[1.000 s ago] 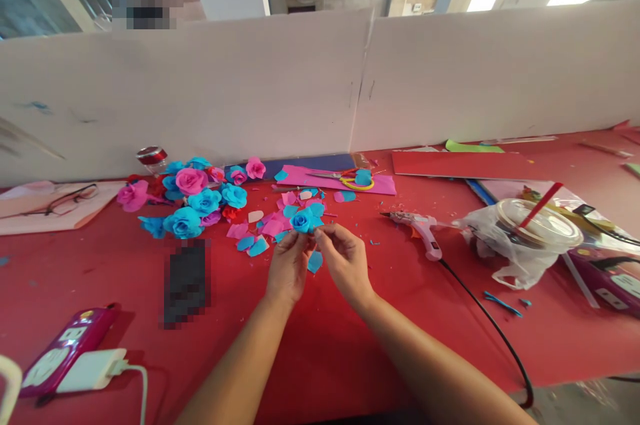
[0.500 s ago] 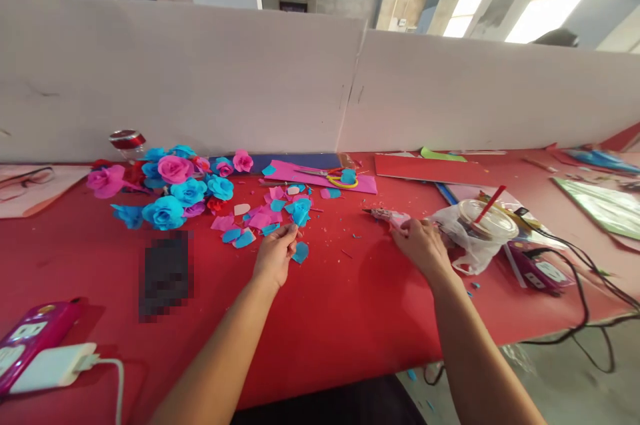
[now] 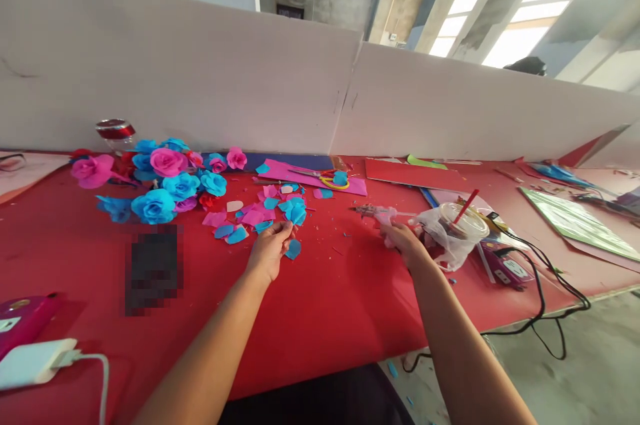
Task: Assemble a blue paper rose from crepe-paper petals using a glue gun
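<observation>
My left hand (image 3: 270, 253) pinches the lower end of a small blue paper flower (image 3: 296, 213), its petals upright above the fingertips. My right hand (image 3: 404, 242) is closed round the handle of a pink glue gun (image 3: 383, 213) whose tip points left. Part of the handle is hidden by my fingers. Beside the left hand are loose pink paper petals (image 3: 256, 214) and blue petals (image 3: 237, 234); a single blue petal (image 3: 293, 250) lies just below the flower. Finished-looking blue and pink paper roses (image 3: 155, 206) are bunched farther left.
Yellow-handled scissors (image 3: 333, 182) lie on a pink paper strip at the back. Right of the glue gun stand a lidded cup (image 3: 463, 220) in a plastic bag and a power strip (image 3: 505, 266) with black cables. A white charger (image 3: 37, 362) is front left. A white partition (image 3: 225, 85) closes the back.
The view has turned slightly, shifting the table leftward. My right hand has closed round the glue gun's handle, having been laid over its rear before. My left hand still holds the blue flower.
</observation>
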`<state>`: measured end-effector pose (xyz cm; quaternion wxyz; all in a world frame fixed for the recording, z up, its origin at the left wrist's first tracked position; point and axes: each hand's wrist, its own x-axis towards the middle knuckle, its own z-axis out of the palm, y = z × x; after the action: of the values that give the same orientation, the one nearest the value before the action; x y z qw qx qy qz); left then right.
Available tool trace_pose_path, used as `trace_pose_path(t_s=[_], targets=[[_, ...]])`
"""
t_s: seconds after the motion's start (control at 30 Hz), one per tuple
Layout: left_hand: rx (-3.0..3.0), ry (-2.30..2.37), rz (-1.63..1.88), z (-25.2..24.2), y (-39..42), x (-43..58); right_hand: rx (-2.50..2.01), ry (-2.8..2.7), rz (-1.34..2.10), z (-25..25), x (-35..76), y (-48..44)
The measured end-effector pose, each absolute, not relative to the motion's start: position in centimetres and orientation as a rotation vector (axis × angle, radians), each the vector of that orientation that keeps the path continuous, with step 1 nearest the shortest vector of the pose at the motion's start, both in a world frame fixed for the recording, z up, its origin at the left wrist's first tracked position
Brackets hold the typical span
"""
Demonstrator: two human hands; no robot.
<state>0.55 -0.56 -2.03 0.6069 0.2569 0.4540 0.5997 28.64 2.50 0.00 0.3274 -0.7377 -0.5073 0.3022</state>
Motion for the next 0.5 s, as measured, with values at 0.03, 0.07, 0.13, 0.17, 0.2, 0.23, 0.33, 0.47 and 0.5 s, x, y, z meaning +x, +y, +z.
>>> trace_pose_path(t_s=[0.03,0.07,0.13,0.17,0.2,0.23,0.33,0.47,0.5], targets=[[0.600,1.054,1.386,-2.0,-0.5,0.5,-1.859,-1.309,0.836,0.3,28.0,1.8],[0.609,1.057,1.386,-2.0,-0.5,0.4,-1.755,-1.282,0.889,0.7,27.4,1.0],[0.630,1.063,1.399,-2.0,-0.5,0.4,-1.368,-1.156,1.105,1.6,26.1,-0.6],[0.644,1.065,1.404,-2.0,-0.5,0.4,-1.257,-1.124,1.185,1.9,25.6,-1.5],[0.661,1.068,1.407,-2.0,-0.5,0.5,-1.187,-1.121,1.257,2.2,25.1,-2.2],[0.683,1.074,1.405,-2.0,-0.6,0.6,-1.155,-1.133,1.311,2.3,24.7,-2.9],[0.761,1.118,1.376,-1.9,-0.8,0.8,-1.151,-1.188,1.400,2.1,23.5,-4.5],[0.829,1.143,1.353,-1.8,-1.2,1.0,-1.214,-1.235,1.356,1.2,21.8,-5.4],[0.834,1.142,1.350,-1.8,-1.3,1.0,-1.225,-1.249,1.338,0.9,21.3,-5.5]])
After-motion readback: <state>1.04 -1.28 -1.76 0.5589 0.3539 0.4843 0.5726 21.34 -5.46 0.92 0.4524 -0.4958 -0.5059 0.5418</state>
